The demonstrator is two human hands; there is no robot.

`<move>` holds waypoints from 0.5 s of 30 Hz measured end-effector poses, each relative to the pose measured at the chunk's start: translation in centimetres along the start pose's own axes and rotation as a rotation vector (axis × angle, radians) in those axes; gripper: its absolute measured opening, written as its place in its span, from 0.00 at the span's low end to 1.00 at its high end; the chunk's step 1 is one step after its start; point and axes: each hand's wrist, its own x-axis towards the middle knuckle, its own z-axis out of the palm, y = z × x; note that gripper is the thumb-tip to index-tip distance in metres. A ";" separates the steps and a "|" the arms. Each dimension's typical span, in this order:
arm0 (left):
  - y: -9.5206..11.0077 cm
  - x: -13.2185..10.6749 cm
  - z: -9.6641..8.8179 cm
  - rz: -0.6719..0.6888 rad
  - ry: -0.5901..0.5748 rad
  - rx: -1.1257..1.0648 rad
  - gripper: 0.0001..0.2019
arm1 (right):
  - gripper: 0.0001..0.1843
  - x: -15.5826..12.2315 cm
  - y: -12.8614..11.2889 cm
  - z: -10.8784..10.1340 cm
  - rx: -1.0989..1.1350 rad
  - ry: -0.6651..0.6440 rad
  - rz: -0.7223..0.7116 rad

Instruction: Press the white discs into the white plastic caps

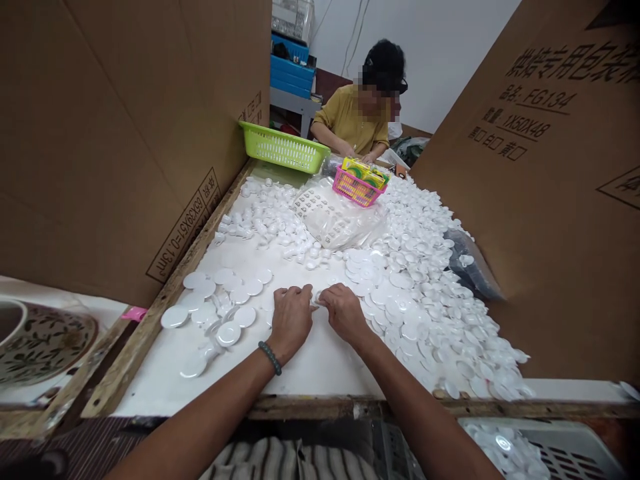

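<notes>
My left hand, below a green bead bracelet on the wrist, has its fingers closed at the middle of the white table. My right hand faces it, also closed in a pinch. Between the fingertips of both hands sits a small white piece, mostly covered by the fingers. Round white plastic discs lie in a loose group left of my left hand. To the right of my right hand spreads a pile of similar discs, overlapping one another. Smaller white plastic pieces are scattered farther back.
Cardboard boxes wall the left and right sides. A clear plastic bag, pink basket with yellow packs, and green basket stand farther back. Beyond works a person in yellow. A grey crate sits below right.
</notes>
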 end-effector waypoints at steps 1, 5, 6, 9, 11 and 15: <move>0.0 0.0 0.1 -0.002 -0.002 0.002 0.13 | 0.11 0.1 0.0 0.1 -0.029 -0.007 -0.012; -0.1 0.0 0.0 0.003 -0.016 -0.002 0.14 | 0.11 0.1 -0.1 0.0 -0.057 -0.021 -0.023; -0.1 -0.1 -0.2 0.006 -0.017 -0.013 0.15 | 0.11 0.1 -0.2 -0.1 -0.022 -0.020 -0.012; -0.4 -0.3 -0.8 0.015 -0.006 -0.081 0.16 | 0.11 -0.3 -0.8 -0.4 0.225 0.032 0.154; -0.6 -0.5 -1.5 0.008 -0.032 -0.184 0.17 | 0.12 -0.7 -1.3 -0.5 0.484 0.056 0.360; -0.8 -0.2 -2.8 -0.133 -0.198 -0.410 0.13 | 0.10 -1.4 -2.1 -0.2 0.899 -0.034 0.626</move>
